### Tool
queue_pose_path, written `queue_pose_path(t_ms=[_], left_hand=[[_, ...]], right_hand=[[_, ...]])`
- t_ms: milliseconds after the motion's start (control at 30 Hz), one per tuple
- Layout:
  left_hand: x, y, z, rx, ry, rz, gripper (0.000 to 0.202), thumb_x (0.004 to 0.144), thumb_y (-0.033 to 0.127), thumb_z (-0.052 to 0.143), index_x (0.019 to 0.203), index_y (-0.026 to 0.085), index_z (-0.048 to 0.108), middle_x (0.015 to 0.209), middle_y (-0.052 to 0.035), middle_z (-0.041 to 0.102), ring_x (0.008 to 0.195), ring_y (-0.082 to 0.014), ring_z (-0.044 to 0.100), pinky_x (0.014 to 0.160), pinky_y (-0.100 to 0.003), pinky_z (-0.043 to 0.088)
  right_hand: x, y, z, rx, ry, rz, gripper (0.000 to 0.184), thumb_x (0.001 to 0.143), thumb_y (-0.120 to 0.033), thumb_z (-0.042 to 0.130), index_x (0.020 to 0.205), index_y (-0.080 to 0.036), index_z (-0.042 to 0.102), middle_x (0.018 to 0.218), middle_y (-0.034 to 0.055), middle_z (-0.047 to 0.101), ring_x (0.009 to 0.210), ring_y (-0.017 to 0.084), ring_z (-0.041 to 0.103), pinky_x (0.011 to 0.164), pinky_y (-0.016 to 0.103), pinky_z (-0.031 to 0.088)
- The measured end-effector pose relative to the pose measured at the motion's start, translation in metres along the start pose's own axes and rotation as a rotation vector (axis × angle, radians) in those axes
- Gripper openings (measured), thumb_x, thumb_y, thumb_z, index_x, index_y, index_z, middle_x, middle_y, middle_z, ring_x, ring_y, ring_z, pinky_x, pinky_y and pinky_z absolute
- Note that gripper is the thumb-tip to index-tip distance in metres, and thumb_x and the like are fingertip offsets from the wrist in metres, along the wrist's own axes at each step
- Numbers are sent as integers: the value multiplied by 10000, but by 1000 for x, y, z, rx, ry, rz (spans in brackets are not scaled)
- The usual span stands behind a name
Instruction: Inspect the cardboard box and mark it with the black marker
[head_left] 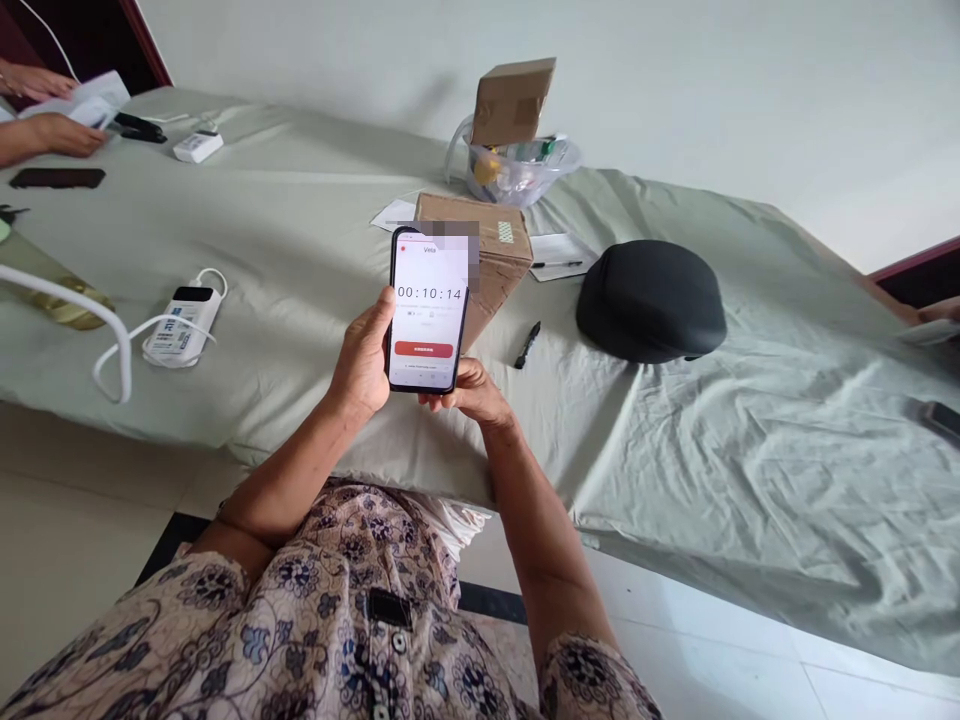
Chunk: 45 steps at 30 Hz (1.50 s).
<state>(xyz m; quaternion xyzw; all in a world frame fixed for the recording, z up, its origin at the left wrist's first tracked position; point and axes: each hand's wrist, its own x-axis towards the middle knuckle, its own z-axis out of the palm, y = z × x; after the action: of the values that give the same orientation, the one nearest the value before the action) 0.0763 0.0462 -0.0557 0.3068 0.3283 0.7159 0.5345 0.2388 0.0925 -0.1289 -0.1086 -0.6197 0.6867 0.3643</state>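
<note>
A smartphone [425, 325] is held upright in front of me, its lit screen showing a timer at 00:10:14 above a red button. My left hand [364, 355] grips its left edge, thumb along the side. Fingers of my right hand [476, 392] are curled at its lower right corner and partly hidden behind it. Just beyond the phone stands a cardboard box [499, 265], partly covered by it. A black marker [527, 345] lies on the cloth to the right of the box.
A black rounded case [651, 300] sits on the cloth-covered table [315, 240]. Behind the box stands a clear plastic basket [521, 175] with a small carton [514, 100] on top. At left are a power strip [180, 325] and another person's hands [64, 130] with papers.
</note>
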Motion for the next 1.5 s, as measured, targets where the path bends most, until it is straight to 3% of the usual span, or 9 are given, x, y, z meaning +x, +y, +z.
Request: queue_pose_path(t_ms=[233, 533, 867, 1500], left_hand=[[0, -1, -1, -7, 7, -3, 487, 796, 653, 771, 929, 187, 733, 912, -79, 787, 930, -264, 760, 735, -328, 609], [1, -4, -5, -17, 15, -10, 489, 794, 637, 783, 988, 190, 749, 956, -70, 795, 955, -253, 760, 760, -316, 611], [0, -4, -6, 31, 58, -21, 525, 774, 655, 786, 1000, 183, 746, 1004, -88, 797, 951, -269, 763, 724, -321, 617], [-2, -5, -8, 5, 11, -40, 541, 752, 671, 797, 1002, 193, 747, 929, -84, 793, 965, -278, 758, 780, -349, 611]], right_hand=[[-1, 1, -2, -25, -22, 9, 227, 684, -390, 943, 690, -209, 806, 675, 8, 755, 646, 132, 697, 670, 225, 572], [-1, 0, -4, -63, -35, 64, 341, 644, -452, 957, 649, -171, 762, 682, 23, 745, 641, 132, 665, 668, 240, 549], [-2, -1, -4, -55, -67, 83, 322, 672, -427, 946, 662, -163, 762, 696, 27, 744, 654, 130, 662, 674, 241, 542], [0, -4, -2, -102, -76, 96, 386, 653, -510, 939, 673, -174, 749, 687, 17, 738, 649, 132, 663, 690, 250, 556]])
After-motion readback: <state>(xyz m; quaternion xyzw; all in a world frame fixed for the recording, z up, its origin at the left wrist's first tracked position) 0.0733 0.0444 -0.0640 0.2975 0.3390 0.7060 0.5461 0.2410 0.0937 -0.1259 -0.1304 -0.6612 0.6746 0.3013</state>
